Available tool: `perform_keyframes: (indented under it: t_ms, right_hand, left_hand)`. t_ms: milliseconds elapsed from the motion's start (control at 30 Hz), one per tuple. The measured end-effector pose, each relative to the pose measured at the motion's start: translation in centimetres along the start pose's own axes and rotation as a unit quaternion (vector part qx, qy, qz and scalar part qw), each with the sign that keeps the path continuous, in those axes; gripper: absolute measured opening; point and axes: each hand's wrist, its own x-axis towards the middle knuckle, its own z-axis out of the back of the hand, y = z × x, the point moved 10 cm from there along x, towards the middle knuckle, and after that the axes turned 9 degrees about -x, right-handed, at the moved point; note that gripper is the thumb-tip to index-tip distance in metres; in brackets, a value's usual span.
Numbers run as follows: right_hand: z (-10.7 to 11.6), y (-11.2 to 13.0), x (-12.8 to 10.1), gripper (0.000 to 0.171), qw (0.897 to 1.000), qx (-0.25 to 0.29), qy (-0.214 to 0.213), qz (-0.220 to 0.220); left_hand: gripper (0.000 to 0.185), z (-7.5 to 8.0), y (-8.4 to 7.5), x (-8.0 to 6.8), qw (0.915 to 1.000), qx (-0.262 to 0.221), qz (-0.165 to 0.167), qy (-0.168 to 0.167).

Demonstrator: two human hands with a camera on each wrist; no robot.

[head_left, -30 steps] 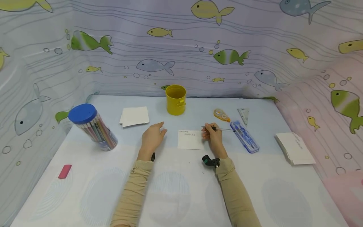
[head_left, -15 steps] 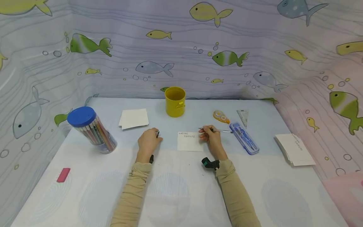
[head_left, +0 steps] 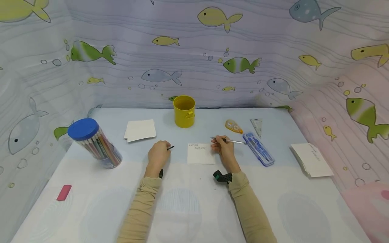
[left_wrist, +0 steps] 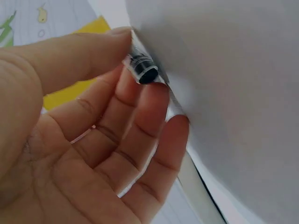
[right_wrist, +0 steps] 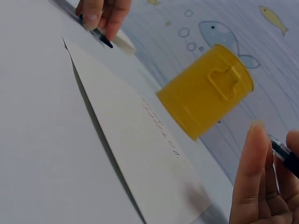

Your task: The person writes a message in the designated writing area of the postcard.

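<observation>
Right hand (head_left: 224,148) pinches the pen (head_left: 234,141) mid-barrel, left hand (head_left: 158,154) pinches its cap (head_left: 170,147); both seem light, rigid, smooth.

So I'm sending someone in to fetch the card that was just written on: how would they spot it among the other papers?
Start at the yellow cup at the back of the table and come straight toward the person. The card lies flat between the left hand and the right hand. Unlike the stacks at either side, it is a single sheet, with two short handwritten lines along its far edge.
</observation>
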Motion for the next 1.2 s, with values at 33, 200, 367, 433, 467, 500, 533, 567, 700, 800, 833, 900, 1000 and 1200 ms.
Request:
perform_keyframes:
  t_ms: [33,200,367,433,467,500,533,567,700,800,833,900,1000,1200]
  right_hand:
    - [0.2,-0.1,-0.1,0.007,1.0,-0.004,-0.005,-0.001]
    - [0.6,-0.3,-0.4,0.009,1.0,-0.016,-0.012,-0.003]
    - [0.8,-0.2,-0.3,0.017,1.0,-0.008,-0.023,0.003]
    - [0.9,-0.2,-0.3,0.021,1.0,-0.005,-0.029,0.005]
    - [0.9,-0.2,-0.3,0.022,1.0,-0.003,-0.029,0.005]
    - [0.8,-0.2,-0.3,0.023,1.0,-0.002,-0.03,0.004]
    - [0.8,-0.3,-0.4,0.022,1.0,-0.001,-0.03,0.003]
    - [0.7,-0.4,-0.4,0.022,1.0,-0.002,-0.03,0.0]
    - [0.0,-0.6,-0.6,0.02,1.0,0.002,-0.024,-0.004]
    - [-0.4,-0.6,-0.7,0.02,1.0,0.007,-0.019,-0.004]
    - [-0.6,-0.6,-0.7,0.021,1.0,0.01,-0.016,-0.002]
    - [-1.0,-0.6,-0.7,0.021,1.0,0.014,-0.009,0.0]
    - [-1.8,-0.5,-0.9,0.02,1.0,0.028,0.008,0.002]
    - [-3.2,-0.6,-1.5,0.015,0.998,0.047,0.045,-0.006]
  left_hand:
    - [0.024,-0.3,-0.1,-0.1,1.0,-0.008,-0.004,0.003]
    - [0.018,-1.1,-1.2,-0.5,0.9988,-0.04,-0.029,0.003]
    - [0.017,-1.6,-2.9,-0.7,0.9963,-0.064,-0.058,0.002]
    - [0.017,-1.8,-3.7,-0.7,0.994,-0.08,-0.075,0.008]
    - [0.018,-2.0,-4.0,-0.7,0.9926,-0.086,-0.084,0.012]
    - [0.018,-2.2,-4.3,-0.6,0.9914,-0.092,-0.091,0.018]
    - [0.018,-2.4,-4.5,-0.6,0.9903,-0.097,-0.097,0.024]
    - [0.018,-2.6,-4.6,-0.6,0.9891,-0.101,-0.103,0.029]
    - [0.021,-3.0,-4.9,-0.5,0.9861,-0.114,-0.112,0.046]
    - [0.023,-3.0,-5.3,-0.5,0.9836,-0.125,-0.12,0.051]
    - [0.023,-3.0,-5.5,-0.5,0.9826,-0.128,-0.124,0.052]
    - [0.025,-3.0,-5.9,-0.6,0.9808,-0.131,-0.134,0.053]
    - [0.026,-2.8,-6.3,-0.7,0.978,-0.135,-0.15,0.052]
    - [0.024,-2.4,-7.3,-0.9,0.9721,-0.13,-0.194,0.025]
